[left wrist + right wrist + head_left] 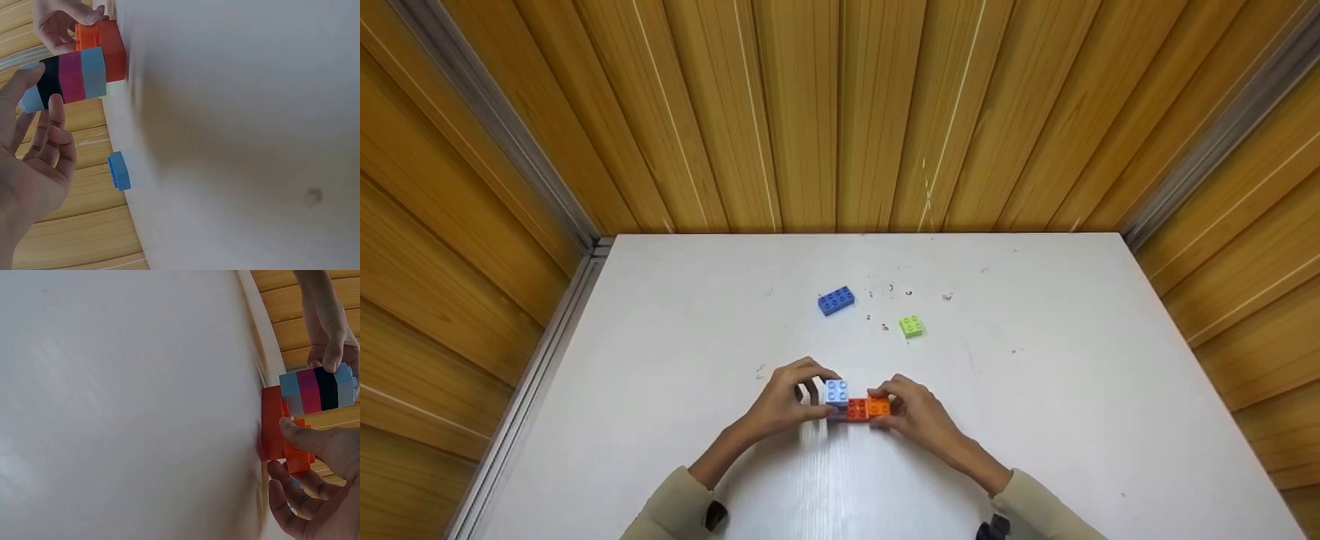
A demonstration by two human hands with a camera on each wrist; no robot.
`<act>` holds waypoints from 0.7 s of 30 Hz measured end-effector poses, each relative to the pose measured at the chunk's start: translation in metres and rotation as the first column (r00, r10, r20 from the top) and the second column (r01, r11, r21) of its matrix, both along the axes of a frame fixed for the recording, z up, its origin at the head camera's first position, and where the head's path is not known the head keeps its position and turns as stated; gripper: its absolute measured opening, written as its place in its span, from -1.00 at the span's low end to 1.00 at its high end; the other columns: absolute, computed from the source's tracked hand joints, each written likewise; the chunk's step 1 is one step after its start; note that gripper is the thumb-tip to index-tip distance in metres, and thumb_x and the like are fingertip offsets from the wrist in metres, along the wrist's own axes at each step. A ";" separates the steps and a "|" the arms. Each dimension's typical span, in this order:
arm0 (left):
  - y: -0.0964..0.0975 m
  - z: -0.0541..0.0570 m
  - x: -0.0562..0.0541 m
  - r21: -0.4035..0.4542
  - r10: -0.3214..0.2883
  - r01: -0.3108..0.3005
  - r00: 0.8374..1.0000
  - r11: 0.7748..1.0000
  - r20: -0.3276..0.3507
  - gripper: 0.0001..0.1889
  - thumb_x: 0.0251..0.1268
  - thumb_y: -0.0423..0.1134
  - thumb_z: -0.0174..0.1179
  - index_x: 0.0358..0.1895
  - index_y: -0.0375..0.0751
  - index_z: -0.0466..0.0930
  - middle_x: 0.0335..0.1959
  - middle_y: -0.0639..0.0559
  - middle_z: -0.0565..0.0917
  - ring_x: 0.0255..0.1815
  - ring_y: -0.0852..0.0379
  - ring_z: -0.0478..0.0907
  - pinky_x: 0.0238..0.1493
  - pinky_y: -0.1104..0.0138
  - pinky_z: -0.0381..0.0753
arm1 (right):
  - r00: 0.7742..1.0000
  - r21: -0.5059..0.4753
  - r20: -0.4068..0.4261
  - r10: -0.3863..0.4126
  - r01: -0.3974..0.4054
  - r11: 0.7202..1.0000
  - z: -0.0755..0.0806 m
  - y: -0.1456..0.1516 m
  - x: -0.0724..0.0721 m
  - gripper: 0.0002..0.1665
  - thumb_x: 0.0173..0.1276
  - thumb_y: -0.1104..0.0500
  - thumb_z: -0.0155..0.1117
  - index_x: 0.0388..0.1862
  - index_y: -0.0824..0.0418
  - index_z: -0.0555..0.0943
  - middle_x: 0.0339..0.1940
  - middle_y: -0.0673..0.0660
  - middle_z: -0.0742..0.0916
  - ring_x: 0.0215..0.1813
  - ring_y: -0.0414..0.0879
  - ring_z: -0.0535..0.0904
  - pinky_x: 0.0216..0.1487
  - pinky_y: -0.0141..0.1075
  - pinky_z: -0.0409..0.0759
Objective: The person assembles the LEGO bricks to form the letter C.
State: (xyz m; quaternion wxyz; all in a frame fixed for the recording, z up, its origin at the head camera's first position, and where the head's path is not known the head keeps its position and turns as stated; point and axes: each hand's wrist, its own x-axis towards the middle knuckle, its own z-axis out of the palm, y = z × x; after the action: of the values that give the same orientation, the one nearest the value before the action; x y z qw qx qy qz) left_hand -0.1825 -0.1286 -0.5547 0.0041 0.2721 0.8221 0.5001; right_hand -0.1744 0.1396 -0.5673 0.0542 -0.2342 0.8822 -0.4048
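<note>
Four toy building bricks stand in a column: a light blue brick (837, 392) on top, then a black brick (49, 77), a magenta brick (71, 77) and a lower blue brick (94, 73). Between thumb and fingers, my left hand (784, 401) pinches this column near its top. The column rises at the left end of a long red brick (857, 409), which lies low at the table surface. At the red brick's other end sits an orange brick (879, 406), pinched by my right hand (921, 412) from front and back.
Farther back on the white table (682, 322) lies a blue brick (836, 301) with two rows of studs. A small lime green brick (911, 327) lies to its right and nearer. Wood-patterned walls (855, 112) enclose the back and both sides.
</note>
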 end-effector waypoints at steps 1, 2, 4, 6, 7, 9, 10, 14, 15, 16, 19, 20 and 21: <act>-0.001 -0.002 0.001 0.026 0.003 -0.003 1.000 1.000 0.008 -0.60 0.05 -0.29 0.56 0.02 -0.10 0.74 -0.19 -0.05 0.71 -0.36 -0.02 0.67 -0.39 0.27 0.62 | 1.000 0.005 -0.001 0.000 0.000 1.000 0.000 -0.001 0.000 -0.57 0.14 0.21 0.60 0.02 0.20 0.72 -0.17 0.04 0.71 -0.22 -0.17 0.62 -0.14 -0.40 0.64; -0.001 -0.005 0.002 0.050 0.004 -0.005 1.000 0.999 0.014 -0.60 0.06 -0.28 0.57 0.02 -0.11 0.74 -0.18 -0.07 0.71 -0.36 -0.04 0.67 -0.39 0.28 0.61 | 1.000 0.009 -0.001 0.000 0.000 1.000 0.000 -0.001 0.000 -0.57 0.14 0.21 0.60 0.02 0.19 0.72 -0.18 0.03 0.71 -0.22 -0.16 0.62 -0.14 -0.40 0.64; -0.002 -0.009 0.003 0.084 0.005 -0.007 1.000 0.996 0.030 -0.59 0.07 -0.26 0.56 0.04 -0.13 0.73 -0.16 -0.09 0.73 -0.36 -0.05 0.68 -0.39 0.31 0.62 | 1.000 0.013 0.000 0.003 -0.003 1.000 0.001 -0.002 0.000 -0.58 0.15 0.20 0.59 0.01 0.19 0.72 -0.18 0.03 0.70 -0.22 -0.16 0.62 -0.15 -0.40 0.63; -0.002 -0.011 0.004 0.112 0.001 -0.008 0.998 0.994 0.058 -0.58 0.09 -0.25 0.55 0.06 -0.16 0.73 -0.14 -0.12 0.76 -0.37 0.00 0.70 -0.38 0.37 0.63 | 1.000 0.017 -0.001 0.001 -0.001 1.000 0.002 -0.003 0.000 -0.58 0.15 0.20 0.59 0.01 0.18 0.72 -0.18 0.03 0.70 -0.23 -0.15 0.61 -0.16 -0.41 0.62; -0.002 -0.012 0.004 0.124 -0.002 -0.007 0.997 0.992 0.074 -0.58 0.10 -0.25 0.54 0.07 -0.18 0.72 -0.12 -0.14 0.77 -0.38 0.05 0.70 -0.38 0.39 0.64 | 1.000 0.018 0.002 0.000 0.000 1.000 0.002 -0.003 0.000 -0.59 0.15 0.20 0.59 0.00 0.17 0.72 -0.18 0.03 0.70 -0.23 -0.16 0.61 -0.16 -0.41 0.61; -0.002 -0.014 0.004 0.142 -0.007 -0.009 0.994 0.990 0.111 -0.59 0.12 -0.26 0.53 0.07 -0.19 0.72 -0.07 -0.14 0.79 -0.42 0.16 0.69 -0.37 0.45 0.64 | 1.000 0.025 0.003 0.000 0.000 1.000 0.003 -0.004 -0.001 -0.59 0.14 0.21 0.60 -0.01 0.17 0.72 -0.19 0.03 0.71 -0.24 -0.15 0.61 -0.17 -0.42 0.60; -0.002 -0.014 0.004 0.149 -0.007 -0.012 0.992 0.989 0.126 -0.59 0.13 -0.27 0.53 0.07 -0.20 0.73 -0.06 -0.15 0.79 -0.44 0.22 0.67 -0.38 0.46 0.64 | 1.000 0.032 0.006 0.004 -0.004 0.999 0.005 -0.004 -0.002 -0.58 0.14 0.21 0.60 0.00 0.17 0.72 -0.18 0.02 0.71 -0.23 -0.15 0.61 -0.17 -0.42 0.60; -0.001 -0.015 0.004 0.139 0.020 -0.039 0.991 0.990 0.131 -0.60 0.11 -0.30 0.53 0.06 -0.19 0.74 -0.03 -0.16 0.79 -0.49 0.34 0.58 -0.40 0.48 0.61 | 0.995 0.102 0.051 0.081 -0.086 0.991 0.013 -0.002 -0.009 -0.45 0.14 0.11 0.62 0.12 0.19 0.70 -0.13 0.05 0.72 -0.19 -0.10 0.60 -0.14 -0.40 0.55; -0.001 -0.015 0.003 0.133 0.027 -0.044 0.992 0.990 0.124 -0.60 0.10 -0.30 0.54 0.05 -0.18 0.74 -0.04 -0.16 0.79 -0.48 0.34 0.57 -0.40 0.47 0.60 | 0.990 0.129 0.079 0.115 -0.124 0.984 0.016 -0.001 -0.012 -0.38 0.15 0.07 0.62 0.19 0.20 0.67 -0.10 0.07 0.72 -0.16 -0.09 0.58 -0.12 -0.39 0.53; 0.000 -0.016 0.003 0.131 0.031 -0.047 0.992 0.990 0.120 -0.60 0.09 -0.30 0.54 0.05 -0.19 0.74 -0.05 -0.16 0.79 -0.47 0.34 0.56 -0.39 0.46 0.60 | 0.982 0.145 0.109 0.153 -0.168 0.975 0.019 0.001 -0.015 -0.30 0.16 0.03 0.61 0.26 0.23 0.64 -0.05 0.11 0.73 -0.14 -0.07 0.59 -0.09 -0.35 0.55; 0.002 -0.017 0.003 0.120 0.036 -0.050 0.992 0.992 0.119 -0.60 0.09 -0.28 0.55 0.04 -0.17 0.74 -0.06 -0.13 0.80 -0.42 0.28 0.57 -0.34 0.44 0.61 | 0.949 0.143 0.199 0.246 -0.277 0.950 0.030 0.008 -0.031 -0.17 0.23 0.01 0.56 0.40 0.32 0.50 0.04 0.27 0.73 -0.07 0.05 0.65 0.01 -0.23 0.64; 0.003 -0.018 0.003 0.118 0.035 -0.049 0.992 0.992 0.122 -0.60 0.09 -0.28 0.55 0.04 -0.17 0.74 -0.06 -0.11 0.80 -0.41 0.27 0.57 -0.33 0.43 0.61 | 0.939 0.129 0.217 0.268 -0.300 0.945 0.033 0.010 -0.039 -0.18 0.28 0.02 0.52 0.41 0.37 0.47 0.06 0.32 0.73 -0.06 0.10 0.68 0.04 -0.18 0.67; 0.004 -0.018 0.003 0.117 0.034 -0.049 0.991 0.992 0.127 -0.60 0.09 -0.27 0.55 0.04 -0.16 0.74 -0.06 -0.09 0.80 -0.40 0.27 0.57 -0.32 0.42 0.61 | 0.933 0.113 0.222 0.282 -0.312 0.943 0.035 0.012 -0.047 -0.22 0.33 0.04 0.47 0.40 0.41 0.47 0.06 0.36 0.73 -0.05 0.15 0.71 0.05 -0.13 0.70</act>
State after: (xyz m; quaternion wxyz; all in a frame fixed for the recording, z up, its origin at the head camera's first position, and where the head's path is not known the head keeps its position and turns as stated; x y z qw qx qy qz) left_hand -0.1795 -0.1251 -0.5724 0.0289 0.2231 0.7942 0.5644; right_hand -0.2216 0.1512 -0.5318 0.2217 -0.3182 0.8537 -0.3477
